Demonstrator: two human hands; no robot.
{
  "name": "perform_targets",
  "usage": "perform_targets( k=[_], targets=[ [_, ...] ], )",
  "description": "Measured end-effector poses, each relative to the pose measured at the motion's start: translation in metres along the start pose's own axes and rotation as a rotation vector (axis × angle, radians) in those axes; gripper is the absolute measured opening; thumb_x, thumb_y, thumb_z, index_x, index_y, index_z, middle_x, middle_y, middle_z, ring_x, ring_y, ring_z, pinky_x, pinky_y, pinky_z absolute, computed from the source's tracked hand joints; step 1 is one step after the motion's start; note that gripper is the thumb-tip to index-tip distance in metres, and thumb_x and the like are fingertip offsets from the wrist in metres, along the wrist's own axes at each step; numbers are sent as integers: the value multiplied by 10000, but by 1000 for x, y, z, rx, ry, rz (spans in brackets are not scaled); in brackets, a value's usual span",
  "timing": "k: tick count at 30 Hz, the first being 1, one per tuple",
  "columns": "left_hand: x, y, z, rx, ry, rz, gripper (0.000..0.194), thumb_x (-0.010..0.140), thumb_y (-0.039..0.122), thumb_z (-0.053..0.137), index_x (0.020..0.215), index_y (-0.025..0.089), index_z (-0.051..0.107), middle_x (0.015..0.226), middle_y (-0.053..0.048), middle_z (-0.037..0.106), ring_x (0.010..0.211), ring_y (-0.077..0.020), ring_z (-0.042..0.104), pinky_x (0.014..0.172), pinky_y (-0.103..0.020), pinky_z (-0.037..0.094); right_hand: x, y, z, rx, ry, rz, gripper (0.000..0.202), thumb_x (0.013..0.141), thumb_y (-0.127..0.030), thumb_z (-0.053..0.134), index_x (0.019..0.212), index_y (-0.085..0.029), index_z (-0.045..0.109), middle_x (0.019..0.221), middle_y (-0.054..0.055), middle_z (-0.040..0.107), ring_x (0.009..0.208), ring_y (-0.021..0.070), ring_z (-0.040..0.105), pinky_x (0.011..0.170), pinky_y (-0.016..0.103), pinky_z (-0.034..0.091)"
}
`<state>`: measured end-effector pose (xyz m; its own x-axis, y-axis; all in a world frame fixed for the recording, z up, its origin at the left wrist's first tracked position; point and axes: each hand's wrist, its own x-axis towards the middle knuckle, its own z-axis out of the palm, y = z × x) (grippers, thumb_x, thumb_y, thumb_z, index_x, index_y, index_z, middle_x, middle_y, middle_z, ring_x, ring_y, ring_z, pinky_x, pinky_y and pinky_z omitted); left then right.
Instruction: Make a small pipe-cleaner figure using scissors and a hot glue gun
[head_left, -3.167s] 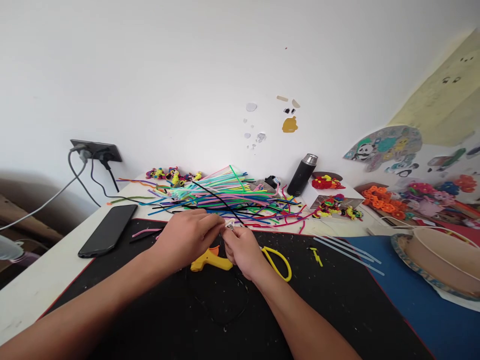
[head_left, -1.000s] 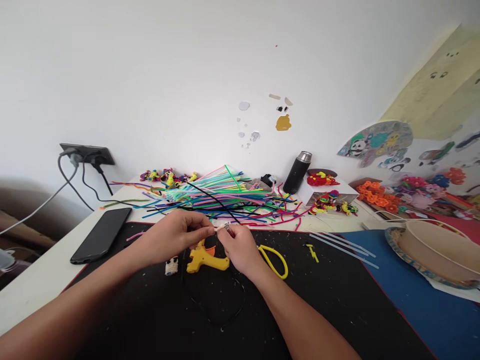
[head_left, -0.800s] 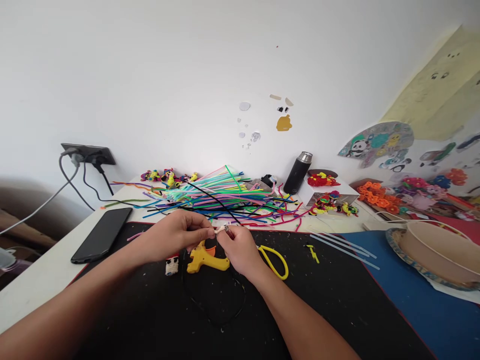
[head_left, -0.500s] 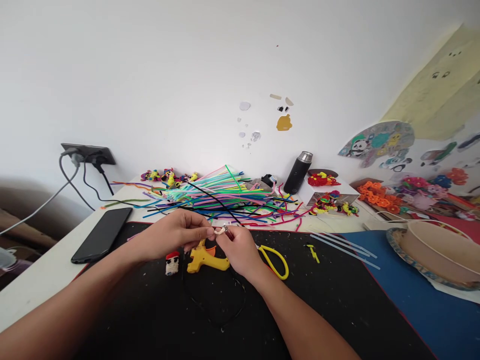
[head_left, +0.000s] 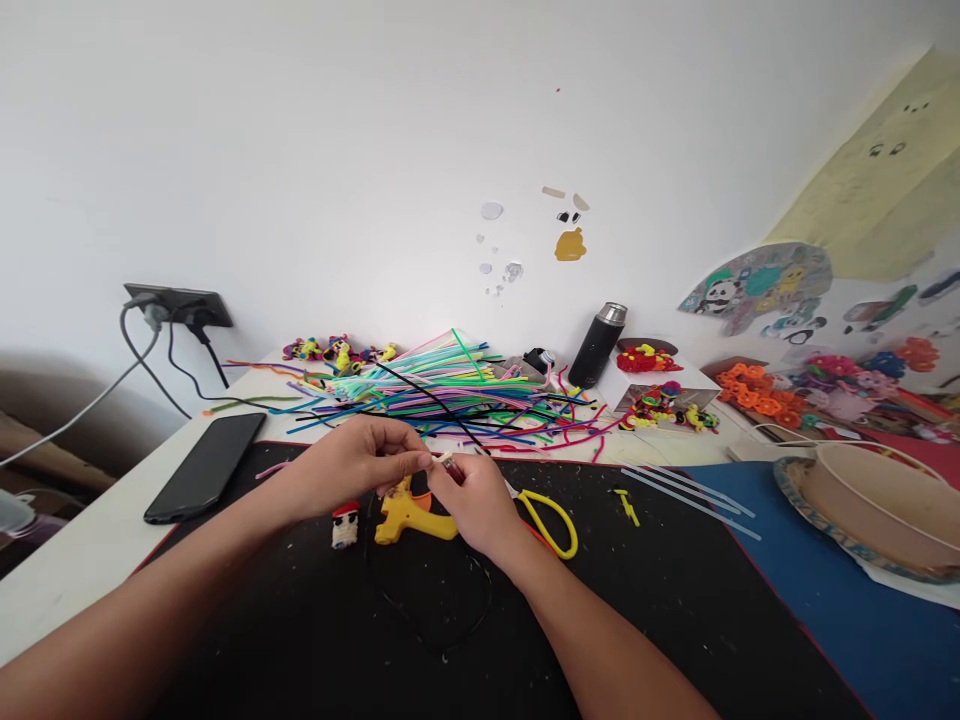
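Over the black mat, my left hand (head_left: pixel 364 465) is closed in a pinch on one end of a short cream piece of pipe cleaner (head_left: pixel 445 457). My right hand (head_left: pixel 480 500) is closed at its other end, thumb on top; a small shiny, dark reddish bit shows by that thumb, too small to name. Below the hands lies a yellow glue gun (head_left: pixel 412 520), partly covered by my right hand. Left of it stands a small figure (head_left: pixel 345 525) with a red top and white body. Yellow-handled scissors (head_left: pixel 551 522) lie beside my right wrist.
Behind the hands is a heap of coloured pipe cleaners (head_left: pixel 450 390). A phone (head_left: pixel 204 468) lies at left, a black flask (head_left: pixel 598 345) stands by the wall. Clear glue sticks (head_left: pixel 690 492) and a round basin (head_left: pixel 885 500) are at right. The glue gun's cord loops across the mat.
My fingers have shifted slightly around the cream piece, and less of it shows between them. The view has moved a little; the things on the table stay put.
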<state>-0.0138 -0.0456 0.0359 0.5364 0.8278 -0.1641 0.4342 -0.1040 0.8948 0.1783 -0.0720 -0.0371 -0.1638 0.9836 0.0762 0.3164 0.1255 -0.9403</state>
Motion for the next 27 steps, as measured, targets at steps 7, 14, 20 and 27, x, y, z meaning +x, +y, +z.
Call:
perform_targets(
  k=[7, 14, 20, 27],
  targets=[
    [0, -1, 1, 132, 82, 28, 413, 865, 608, 709, 892, 201, 776, 658, 9, 692, 563, -134, 560, 524, -226, 401, 0, 1, 2, 17, -16, -30, 399, 906, -454, 575, 628, -239, 387, 589, -65, 349, 560, 116, 285, 527, 288, 193],
    [1, -5, -3, 312, 189, 40, 437, 870, 625, 669, 914, 209, 796, 654, 22, 639, 594, -141, 525, 539, -233, 346, 1, 1, 1, 31, 2, 9, 413, 899, -474, 551, 611, -247, 362, 578, -71, 306, 556, 114, 262, 521, 285, 198],
    [2, -6, -3, 410, 244, 87, 430, 913, 594, 607, 911, 211, 801, 646, 18, 614, 603, -149, 501, 553, -243, 341, 2, 10, 2, 82, -11, 41, 450, 922, -490, 596, 619, -248, 368, 540, -76, 330, 525, 111, 288, 516, 280, 198],
    [2, -12, -5, 505, 350, 144, 389, 943, 538, 577, 950, 228, 811, 750, -11, 746, 671, -181, 617, 609, -257, 395, 7, 17, 4, 408, -107, 76, 617, 853, -767, 675, 658, -254, 393, 531, -102, 302, 457, 82, 235, 458, 261, 172]
  ],
)
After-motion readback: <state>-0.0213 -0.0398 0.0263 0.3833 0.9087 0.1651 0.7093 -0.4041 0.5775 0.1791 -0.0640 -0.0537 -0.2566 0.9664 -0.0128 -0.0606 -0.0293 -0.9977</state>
